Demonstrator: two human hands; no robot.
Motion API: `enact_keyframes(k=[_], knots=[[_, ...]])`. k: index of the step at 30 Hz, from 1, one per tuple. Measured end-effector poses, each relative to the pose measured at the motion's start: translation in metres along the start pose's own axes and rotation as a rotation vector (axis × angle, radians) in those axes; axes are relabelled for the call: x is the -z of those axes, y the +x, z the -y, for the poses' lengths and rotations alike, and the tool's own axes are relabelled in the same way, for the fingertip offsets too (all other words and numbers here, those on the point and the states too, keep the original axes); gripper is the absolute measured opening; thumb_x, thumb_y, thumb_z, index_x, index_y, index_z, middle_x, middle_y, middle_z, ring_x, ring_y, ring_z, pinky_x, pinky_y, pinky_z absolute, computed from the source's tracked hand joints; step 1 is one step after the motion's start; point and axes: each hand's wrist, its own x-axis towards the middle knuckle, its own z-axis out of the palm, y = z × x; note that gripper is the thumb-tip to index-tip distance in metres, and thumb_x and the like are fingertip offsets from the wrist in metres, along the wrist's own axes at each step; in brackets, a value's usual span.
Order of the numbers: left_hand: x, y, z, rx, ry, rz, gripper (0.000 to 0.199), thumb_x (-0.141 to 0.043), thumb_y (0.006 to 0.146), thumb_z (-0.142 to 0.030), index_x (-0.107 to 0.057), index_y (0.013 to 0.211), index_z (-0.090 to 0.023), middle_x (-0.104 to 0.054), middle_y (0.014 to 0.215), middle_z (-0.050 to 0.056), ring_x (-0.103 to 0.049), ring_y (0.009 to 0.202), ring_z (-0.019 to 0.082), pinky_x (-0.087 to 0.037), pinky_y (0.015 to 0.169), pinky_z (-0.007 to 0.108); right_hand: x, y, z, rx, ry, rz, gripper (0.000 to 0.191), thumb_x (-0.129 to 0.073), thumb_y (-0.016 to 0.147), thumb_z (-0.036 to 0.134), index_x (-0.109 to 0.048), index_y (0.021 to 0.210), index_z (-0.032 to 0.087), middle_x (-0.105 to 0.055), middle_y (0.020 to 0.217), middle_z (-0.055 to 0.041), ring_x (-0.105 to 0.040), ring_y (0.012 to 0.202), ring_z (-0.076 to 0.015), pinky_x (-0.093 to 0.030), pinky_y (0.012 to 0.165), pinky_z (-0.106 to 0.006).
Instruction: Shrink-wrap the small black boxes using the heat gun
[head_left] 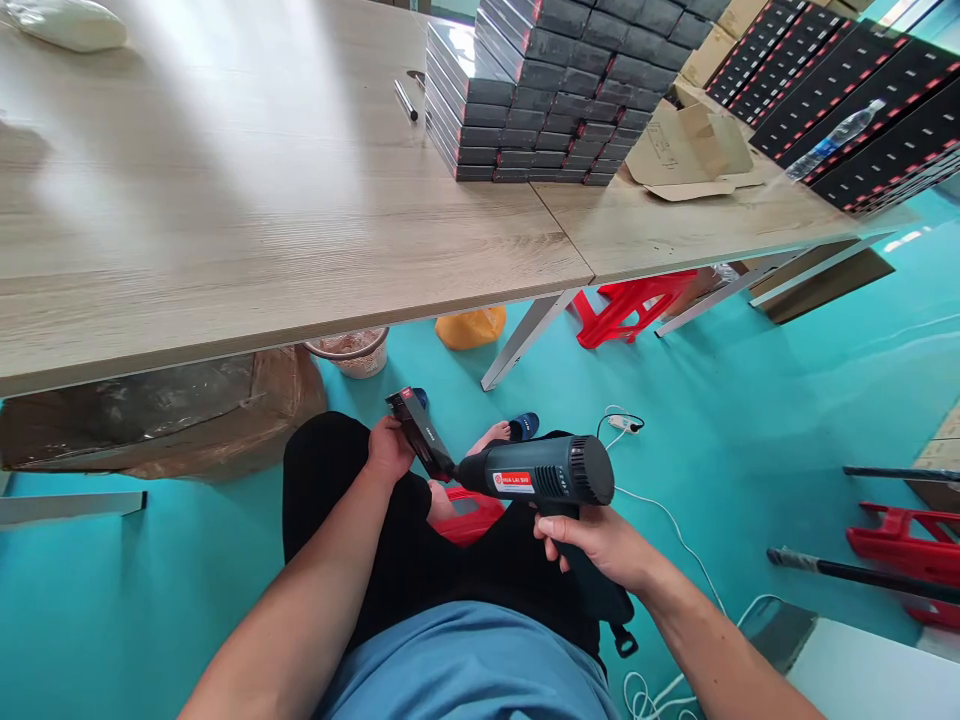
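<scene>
My right hand is wrapped round the handle of a dark blue heat gun with a red and white label. The gun lies level over my lap, its nozzle pointing left. In front of the nozzle is a slim black box with a red end, tilted, gripped by my left hand at its left side. The nozzle tip is close to the lower end of the box; I cannot tell whether they touch. Part of my left fingers is hidden behind the box.
Stacked black boxes stand on the wooden table, beside a pen-like stick. Flattened cardboard and more black boxes lie to the right. Below are a bin, a red stool and a white cable.
</scene>
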Motion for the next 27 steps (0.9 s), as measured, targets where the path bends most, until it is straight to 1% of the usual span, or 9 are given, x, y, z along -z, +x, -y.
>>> enact_keyframes(k=[4,7,11,14,16,19,22,25,27], knots=[[0.004,0.004,-0.002,0.001,0.037,-0.016,0.024,-0.056,0.073,-0.035,-0.064,0.089,-0.019,-0.065,0.078,0.006,-0.065,0.070,0.024,-0.054,0.070,0.039,-0.005,-0.003,-0.006,0.026,-0.009,-0.031,0.031,-0.074,0.077,0.047,-0.072,0.084,0.017,-0.066,0.068,-0.0021,-0.061,0.065,-0.0189,-0.053,0.060,-0.032],[0.004,0.000,-0.005,0.020,0.022,-0.004,0.031,-0.055,0.074,-0.038,-0.067,0.095,-0.018,-0.065,0.077,0.007,-0.063,0.069,0.024,-0.052,0.067,0.038,-0.005,-0.006,-0.003,0.030,0.027,-0.027,0.031,-0.075,0.077,0.047,-0.073,0.087,0.017,-0.069,0.074,-0.0031,-0.062,0.066,-0.0180,-0.053,0.060,-0.031],[-0.003,-0.013,-0.011,0.095,-0.025,0.103,0.046,-0.055,0.081,-0.054,-0.068,0.104,-0.015,-0.063,0.076,0.007,-0.061,0.064,0.022,-0.049,0.059,0.035,0.005,-0.012,0.004,-0.016,0.154,0.126,0.035,-0.081,0.073,0.043,-0.074,0.093,0.015,-0.072,0.085,-0.0059,-0.065,0.066,-0.0167,-0.052,0.056,-0.027],[-0.011,-0.025,-0.014,0.214,-0.028,0.201,0.069,-0.055,0.078,-0.078,-0.067,0.111,-0.019,-0.070,0.089,0.013,-0.066,0.075,0.027,-0.049,0.059,0.037,0.017,-0.004,0.005,-0.040,0.234,0.086,0.037,-0.081,0.074,0.040,-0.074,0.100,0.015,-0.073,0.083,-0.0055,-0.066,0.065,-0.0157,-0.053,0.055,-0.025],[-0.015,-0.031,-0.014,0.281,-0.010,0.268,0.077,-0.054,0.077,-0.083,-0.068,0.115,-0.018,-0.072,0.100,0.017,-0.070,0.086,0.032,-0.052,0.064,0.040,0.022,0.011,0.006,-0.027,0.286,0.003,0.035,-0.081,0.074,0.038,-0.074,0.100,0.014,-0.073,0.083,-0.0061,-0.066,0.064,-0.0154,-0.053,0.053,-0.024],[-0.019,-0.036,-0.014,0.313,0.049,0.352,0.068,-0.057,0.083,-0.066,-0.067,0.120,-0.009,-0.073,0.106,0.022,-0.071,0.096,0.035,-0.056,0.074,0.045,0.021,0.041,0.012,0.060,0.392,-0.150,0.026,-0.079,0.075,0.033,-0.075,0.093,0.014,-0.072,0.079,-0.0061,-0.064,0.062,-0.0148,-0.053,0.051,-0.024],[-0.020,-0.034,-0.012,0.314,0.084,0.332,0.057,-0.060,0.083,-0.050,-0.069,0.119,-0.007,-0.075,0.102,0.022,-0.072,0.096,0.037,-0.057,0.078,0.048,0.012,0.060,0.026,0.114,0.447,-0.167,0.021,-0.074,0.078,0.034,-0.074,0.089,0.015,-0.072,0.079,-0.0058,-0.064,0.062,-0.0143,-0.054,0.052,-0.023],[-0.017,-0.029,-0.009,0.296,0.131,0.198,0.047,-0.064,0.080,-0.046,-0.073,0.109,-0.010,-0.076,0.084,0.017,-0.073,0.083,0.037,-0.058,0.074,0.050,0.003,0.056,0.041,0.118,0.346,-0.004,0.021,-0.076,0.077,0.032,-0.075,0.089,0.014,-0.073,0.080,-0.0070,-0.066,0.063,-0.0156,-0.054,0.052,-0.024],[-0.015,-0.028,-0.007,0.164,0.160,0.101,0.037,-0.069,0.079,-0.039,-0.075,0.104,-0.013,-0.075,0.075,0.012,-0.073,0.074,0.034,-0.058,0.072,0.047,0.001,0.048,0.048,0.124,0.206,0.124,0.023,-0.078,0.075,0.031,-0.075,0.089,0.014,-0.074,0.082,-0.0069,-0.067,0.063,-0.0165,-0.053,0.051,-0.025]])
